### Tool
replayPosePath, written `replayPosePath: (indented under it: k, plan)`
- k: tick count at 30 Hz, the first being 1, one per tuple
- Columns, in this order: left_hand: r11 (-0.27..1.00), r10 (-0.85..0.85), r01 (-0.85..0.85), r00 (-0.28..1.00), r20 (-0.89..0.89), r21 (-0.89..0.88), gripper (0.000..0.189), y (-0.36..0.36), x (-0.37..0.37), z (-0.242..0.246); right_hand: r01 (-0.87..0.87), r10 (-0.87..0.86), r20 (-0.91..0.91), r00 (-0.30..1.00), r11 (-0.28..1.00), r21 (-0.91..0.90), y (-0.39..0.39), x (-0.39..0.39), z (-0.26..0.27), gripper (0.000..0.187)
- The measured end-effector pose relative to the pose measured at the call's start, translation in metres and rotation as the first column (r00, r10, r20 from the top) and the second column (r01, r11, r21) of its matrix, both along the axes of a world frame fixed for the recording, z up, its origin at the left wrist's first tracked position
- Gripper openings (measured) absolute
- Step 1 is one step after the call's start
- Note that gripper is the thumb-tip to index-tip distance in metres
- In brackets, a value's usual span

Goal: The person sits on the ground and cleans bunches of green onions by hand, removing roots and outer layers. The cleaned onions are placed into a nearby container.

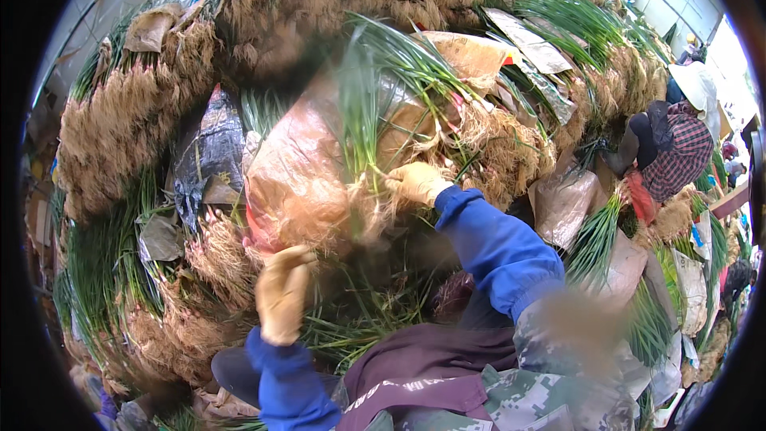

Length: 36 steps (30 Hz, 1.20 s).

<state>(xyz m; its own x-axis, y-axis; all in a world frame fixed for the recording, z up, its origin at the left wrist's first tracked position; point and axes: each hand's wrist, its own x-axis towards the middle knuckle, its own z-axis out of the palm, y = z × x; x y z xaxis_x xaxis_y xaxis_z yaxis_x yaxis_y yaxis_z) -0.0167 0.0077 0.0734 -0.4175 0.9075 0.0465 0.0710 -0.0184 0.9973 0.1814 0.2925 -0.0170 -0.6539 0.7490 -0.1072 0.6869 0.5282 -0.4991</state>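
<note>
A tan work glove covers my right hand (pixel 419 183), which grips a small bunch of scallions (pixel 362 143) near the root end. Their green leaves point up and away, blurred, and the pale roots hang below the fingers. My left hand (pixel 283 293), in a matching glove, is raised at the lower left with its fingers bent and nothing seen in it. Between and beyond the hands lies a pinkish-tan plastic sack (pixel 305 173). A pile of scallions with dense, straw-coloured roots (pixel 479 143) rests on the sack's right side.
Stacked scallion bundles (pixel 137 108) ring the far and left sides. Loose green leaves (pixel 371 305) litter the ground before my knees. A black plastic bag (pixel 210 149) stands at left. Another person in a checked garment (pixel 676 149) bends at right beside a brown sack (pixel 565 197).
</note>
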Motion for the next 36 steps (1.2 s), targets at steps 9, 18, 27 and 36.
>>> replayPosePath:
  k: [9,18,27,36]
  plan:
    - [0.971,-0.212,0.235,0.74,0.639,0.05,0.036,0.05,0.064,-0.088,-0.111,-0.075,-0.575,0.815,0.953,-0.281,-0.153,0.001,0.039,0.017]
    - [0.939,-0.069,0.234,0.847,0.528,-0.252,0.028,0.037,0.03,-0.155,0.155,-0.599,-0.691,0.405,0.79,-0.593,-0.165,0.207,0.093,0.031]
    - [0.752,0.515,-0.619,0.767,0.382,0.228,0.038,0.03,-0.009,-0.153,-0.22,0.209,-0.079,0.975,0.962,-0.162,-0.203,0.15,0.022,0.03]
    - [0.976,0.179,-0.169,0.982,-0.068,0.135,0.019,0.012,0.023,-0.097,0.464,-0.487,-0.105,0.867,0.867,-0.182,-0.09,0.035,-0.056,0.031]
